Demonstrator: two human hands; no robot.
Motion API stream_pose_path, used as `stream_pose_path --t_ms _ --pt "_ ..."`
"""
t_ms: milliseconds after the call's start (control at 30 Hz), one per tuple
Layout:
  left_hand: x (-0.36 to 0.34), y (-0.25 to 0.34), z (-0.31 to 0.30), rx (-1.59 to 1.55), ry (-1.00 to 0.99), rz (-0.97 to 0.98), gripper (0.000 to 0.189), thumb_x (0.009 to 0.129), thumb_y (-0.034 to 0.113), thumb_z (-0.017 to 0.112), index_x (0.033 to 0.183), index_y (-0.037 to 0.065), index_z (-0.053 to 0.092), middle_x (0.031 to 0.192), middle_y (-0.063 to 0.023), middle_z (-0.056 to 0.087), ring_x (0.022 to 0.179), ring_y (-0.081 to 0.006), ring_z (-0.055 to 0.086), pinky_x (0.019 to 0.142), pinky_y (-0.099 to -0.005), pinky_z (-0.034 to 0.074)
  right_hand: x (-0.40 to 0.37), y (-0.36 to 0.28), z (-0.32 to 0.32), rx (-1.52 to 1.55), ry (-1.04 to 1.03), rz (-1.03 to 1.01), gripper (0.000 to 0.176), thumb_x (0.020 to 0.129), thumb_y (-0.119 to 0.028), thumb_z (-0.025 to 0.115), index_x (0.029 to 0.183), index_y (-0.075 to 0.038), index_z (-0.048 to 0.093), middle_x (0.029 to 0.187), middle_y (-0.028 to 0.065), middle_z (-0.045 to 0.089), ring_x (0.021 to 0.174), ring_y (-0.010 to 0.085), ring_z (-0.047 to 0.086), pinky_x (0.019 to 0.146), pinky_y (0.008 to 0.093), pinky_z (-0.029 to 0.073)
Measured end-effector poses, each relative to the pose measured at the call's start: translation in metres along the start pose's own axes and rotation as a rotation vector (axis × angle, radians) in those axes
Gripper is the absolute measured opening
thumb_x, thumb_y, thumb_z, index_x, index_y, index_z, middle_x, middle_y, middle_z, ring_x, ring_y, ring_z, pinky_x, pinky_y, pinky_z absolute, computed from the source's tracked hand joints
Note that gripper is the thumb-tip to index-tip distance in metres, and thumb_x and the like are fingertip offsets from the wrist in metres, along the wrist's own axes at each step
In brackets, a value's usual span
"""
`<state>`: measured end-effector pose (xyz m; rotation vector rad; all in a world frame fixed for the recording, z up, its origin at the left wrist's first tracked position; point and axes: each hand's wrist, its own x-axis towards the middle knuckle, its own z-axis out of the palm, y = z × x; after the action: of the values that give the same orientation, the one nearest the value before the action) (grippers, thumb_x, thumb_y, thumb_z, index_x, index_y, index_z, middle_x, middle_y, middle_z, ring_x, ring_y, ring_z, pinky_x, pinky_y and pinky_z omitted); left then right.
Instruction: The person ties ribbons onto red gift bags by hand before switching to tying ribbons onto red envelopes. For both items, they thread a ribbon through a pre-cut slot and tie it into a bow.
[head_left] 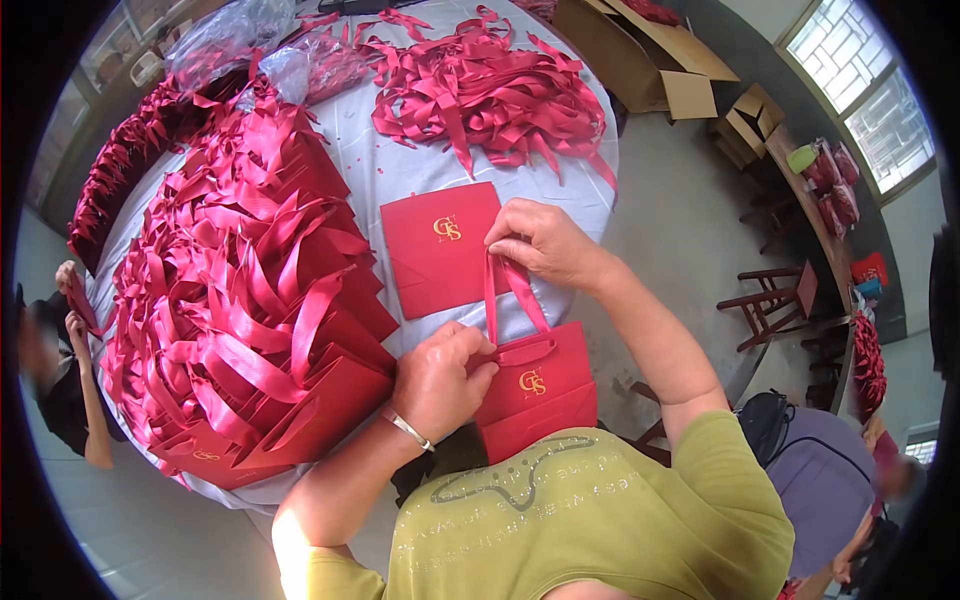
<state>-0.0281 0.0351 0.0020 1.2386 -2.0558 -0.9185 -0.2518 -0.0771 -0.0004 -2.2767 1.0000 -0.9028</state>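
A red paper bag (540, 395) with a gold logo is held upright against the front of my body, at the table's near edge. My left hand (445, 375) pinches the bag's top left edge, near the ribbon. Above the bag, my right hand (545, 240) is closed on the ribbon handle (522, 295) and holds it up taut. A flat red bag (440, 250) with the same logo lies on the white cloth just beyond. To the left stands a large row of red bags (240, 310) with ribbon handles.
Loose red ribbons (490, 90) are heaped at the table's far side. Plastic wrapping (220, 45) lies at the far left. Cardboard boxes (650, 60) and a stool (775, 300) stand to the right. A person (75, 370) at the left edge handles ribbon; others are at the right.
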Motion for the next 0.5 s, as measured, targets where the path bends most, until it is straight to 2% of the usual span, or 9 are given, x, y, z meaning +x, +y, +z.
stream_pose_path --t_ms 67,133,200,233,300,333,400,467,500 --pt "0.000 -0.001 0.001 -0.009 0.011 0.010 0.020 0.073 0.007 0.078 0.090 0.003 0.069 0.086 -0.0150 0.067 0.080 -0.0333 0.067 0.071 -0.0397 0.054 -0.001 0.002 0.001 -0.021 0.014 -0.014 0.009 0.085 -0.008 0.071 0.090 -0.001 0.068 0.087 0.0100 0.065 0.082 0.0266 0.064 0.076 0.0363 0.052" --pt "0.000 0.000 0.001 0.008 0.018 0.025 0.020 0.073 0.008 0.078 0.090 0.003 0.069 0.086 -0.0151 0.067 0.080 -0.0335 0.067 0.071 -0.0400 0.054 -0.005 0.003 0.002 -0.004 0.058 -0.060 0.016 0.085 -0.005 0.074 0.099 -0.002 0.068 0.091 0.0074 0.065 0.081 0.0200 0.063 0.073 0.0317 0.051" --pt "0.000 0.001 0.000 0.024 0.021 0.037 0.020 0.073 0.009 0.078 0.090 0.003 0.069 0.086 -0.0151 0.067 0.080 -0.0338 0.067 0.071 -0.0402 0.054 -0.014 -0.021 -0.003 0.092 0.181 0.252 0.023 0.087 -0.006 0.073 0.108 -0.002 0.066 0.089 0.0041 0.064 0.082 0.0142 0.062 0.074 0.0286 0.051" --pt "0.000 0.002 0.000 0.031 0.025 0.024 0.020 0.074 0.010 0.078 0.090 0.003 0.069 0.087 -0.0152 0.067 0.081 -0.0338 0.067 0.071 -0.0403 0.055 -0.025 -0.016 -0.001 0.108 0.268 0.270 0.024 0.089 -0.008 0.072 0.111 -0.001 0.064 0.088 0.0012 0.064 0.084 0.0097 0.061 0.074 0.0248 0.051" --pt "0.000 0.002 0.001 0.029 0.029 0.013 0.020 0.074 0.011 0.077 0.090 0.003 0.069 0.087 -0.0152 0.067 0.082 -0.0339 0.068 0.072 -0.0404 0.055 -0.057 -0.019 -0.004 0.163 0.406 0.371 0.023 0.088 -0.014 0.076 0.105 -0.002 0.065 0.085 0.0021 0.065 0.076 0.0087 0.060 0.069 0.0252 0.051" --pt "0.000 0.002 0.001 0.035 0.031 0.001 0.020 0.074 0.012 0.077 0.090 0.003 0.068 0.088 -0.0153 0.068 0.082 -0.0341 0.068 0.072 -0.0406 0.055 -0.076 -0.023 -0.006 0.158 0.434 0.393 0.020 0.090 -0.014 0.074 0.103 -0.001 0.064 0.087 0.0008 0.065 0.077 0.0072 0.060 0.069 0.0246 0.051" --pt "0.000 0.001 0.002 0.037 0.040 -0.009 0.020 0.075 0.013 0.077 0.089 0.003 0.068 0.088 -0.0154 0.068 0.083 -0.0343 0.068 0.073 -0.0409 0.055 -0.124 -0.025 -0.003 0.299 0.445 0.578 0.018 0.092 -0.012 0.071 0.105 -0.001 0.064 0.088 0.0010 0.065 0.078 0.0077 0.060 0.071 0.0250 0.051" --pt "-0.001 0.001 0.002 0.050 0.045 -0.007 0.020 0.075 0.012 0.077 0.090 0.003 0.068 0.089 -0.0154 0.068 0.084 -0.0341 0.068 0.073 -0.0410 0.055 -0.171 -0.044 0.007 0.478 0.418 0.751 0.023 0.094 -0.015 0.069 0.111 -0.001 0.061 0.097 0.0026 0.066 0.087 0.0080 0.060 0.076 0.0248 0.051" --pt "-0.001 0.001 0.003 0.044 0.049 -0.007 0.020 0.075 0.012 0.077 0.090 0.003 0.068 0.089 -0.0154 0.068 0.084 -0.0341 0.068 0.073 -0.0410 0.055 -0.194 -0.053 0.016 0.654 0.372 0.744 0.034 0.094 -0.017 0.070 0.120 0.000 0.058 0.107 0.0046 0.065 0.096 0.0100 0.060 0.084 0.0263 0.050"
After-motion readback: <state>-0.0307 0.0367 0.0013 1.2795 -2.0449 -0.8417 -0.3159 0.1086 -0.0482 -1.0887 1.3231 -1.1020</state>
